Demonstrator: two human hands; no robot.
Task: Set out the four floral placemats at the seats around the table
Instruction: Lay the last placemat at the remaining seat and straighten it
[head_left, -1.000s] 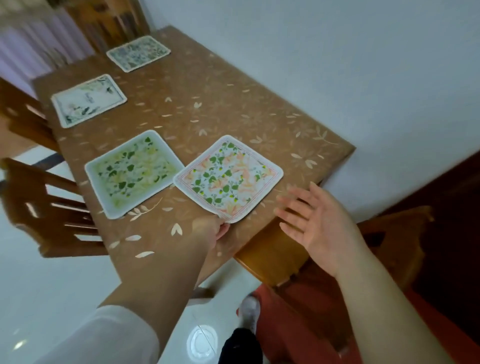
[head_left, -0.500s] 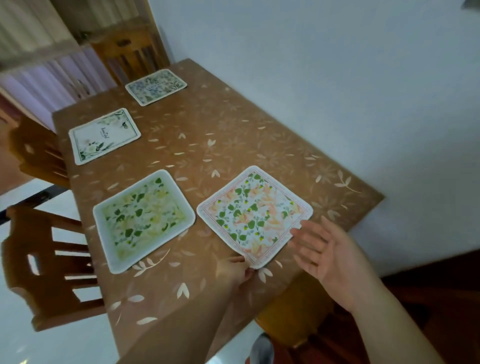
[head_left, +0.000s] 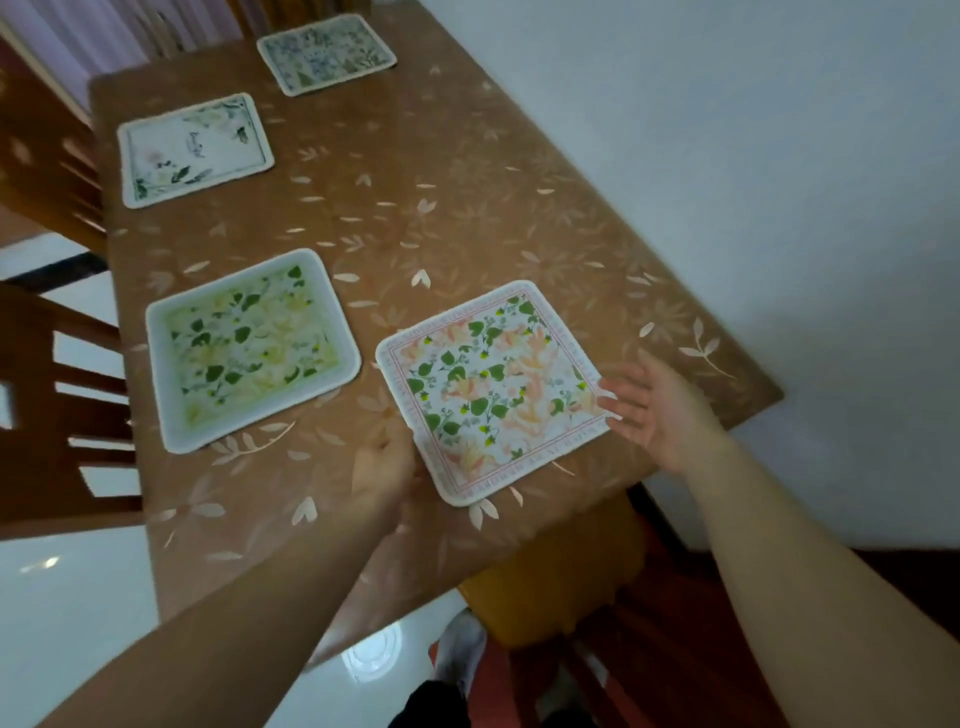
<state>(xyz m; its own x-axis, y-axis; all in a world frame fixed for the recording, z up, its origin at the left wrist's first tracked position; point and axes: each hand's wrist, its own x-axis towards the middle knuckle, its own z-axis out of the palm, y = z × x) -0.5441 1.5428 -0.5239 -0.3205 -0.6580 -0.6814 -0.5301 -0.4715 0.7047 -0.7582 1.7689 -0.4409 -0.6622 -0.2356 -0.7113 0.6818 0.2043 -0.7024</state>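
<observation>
Four floral placemats lie on the brown leaf-patterned table (head_left: 467, 208). The orange-and-green placemat (head_left: 493, 389) lies nearest, at the table's near end. My left hand (head_left: 384, 467) is blurred and grips that mat's left near edge. My right hand (head_left: 660, 410) is open, palm up, with its fingertips touching the mat's right corner. A green-and-yellow placemat (head_left: 252, 348) lies to the left of it. Further back on the left side is a white placemat (head_left: 195, 148). At the far end lies a blue-grey placemat (head_left: 324, 52).
A wooden chair (head_left: 57, 415) stands at the table's left side, and another wooden chair (head_left: 47, 156) stands further back. A chair seat (head_left: 550, 587) is tucked under the near end. A pale wall (head_left: 727, 156) runs along the table's right side. My foot (head_left: 462, 649) shows on the white floor.
The orange-and-green mat has turned and slid toward the near right. My left hand shifted from its near corner to its left edge; my right hand came up against the right corner.
</observation>
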